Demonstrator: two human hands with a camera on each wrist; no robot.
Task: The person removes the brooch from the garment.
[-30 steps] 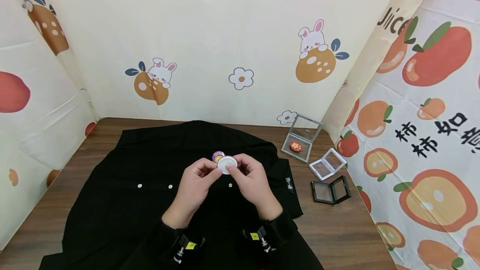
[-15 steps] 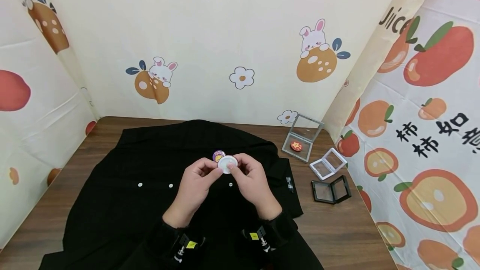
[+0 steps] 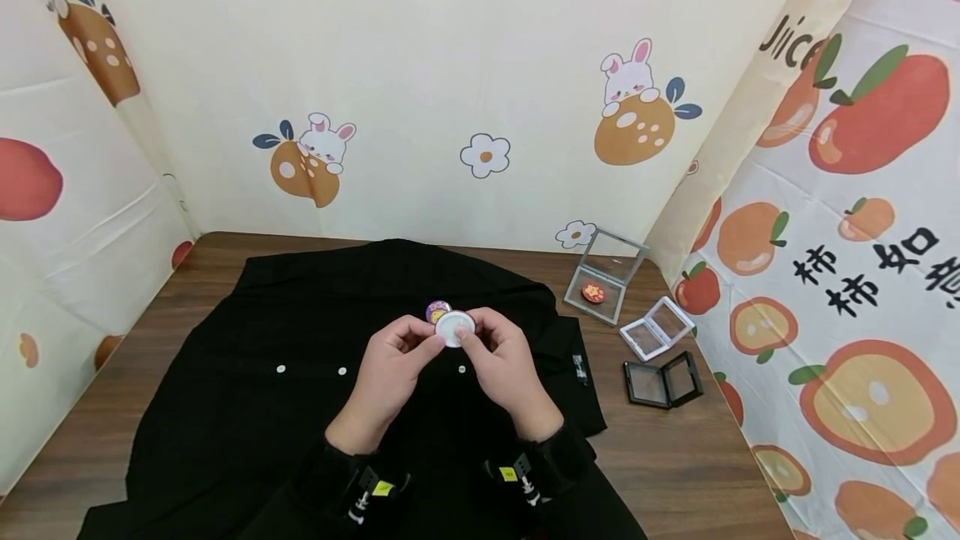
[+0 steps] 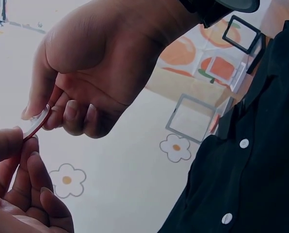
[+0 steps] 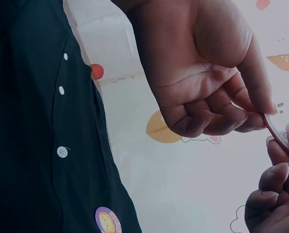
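A round badge (image 3: 454, 329) shows its white back in the head view; both wrist views show its thin red edge. My left hand (image 3: 388, 372) pinches its left side between thumb and fingers. On the opposite side, my right hand (image 3: 508, 367) pinches it too, the thumb lying over the white back. A black shirt (image 3: 247, 415) with white buttons lies spread beneath both hands. Just behind the held badge, a purple badge (image 3: 435, 309) with a yellow figure rests on the shirt, partly covered in the head view. Its face shows more fully in the right wrist view.
At the right of the wooden table (image 3: 712, 473) stand three opened cases: a grey case (image 3: 619, 307) holding a red badge (image 3: 593, 293), a white case (image 3: 651, 332) and a black case (image 3: 647, 386). Printed cloth (image 3: 405, 90) hangs around the table's back and sides.
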